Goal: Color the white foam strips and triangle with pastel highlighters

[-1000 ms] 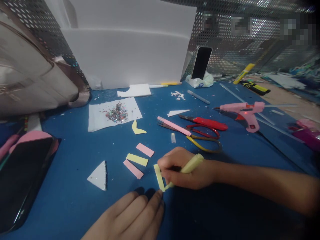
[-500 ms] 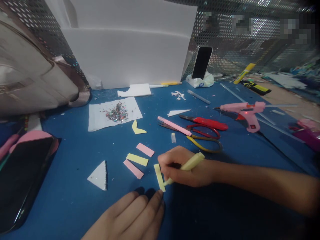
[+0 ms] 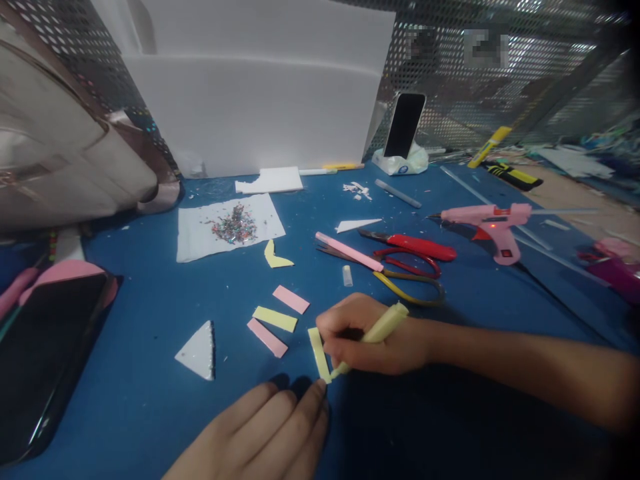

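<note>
My right hand is closed around a pale yellow highlighter, its tip down at the near end of a small yellow strip. With fingers stretched out flat, my left hand touches that same end with a fingertip; its thumb is hidden. Left of the strip lie another yellow strip and two pink strips, a far one and a near one. A small clear cap lies beyond my right hand. A white triangular piece with a beaded edge rests farther left.
Scissors, a pink pen and red-handled pliers lie beyond my right hand. A pink glue gun is at right. Glitter sits on white paper. A phone lies at left; another phone stands at the back.
The highlighter tip has moved slightly toward me and right, to the near end of the yellow strip. My left hand has stayed where it was.
</note>
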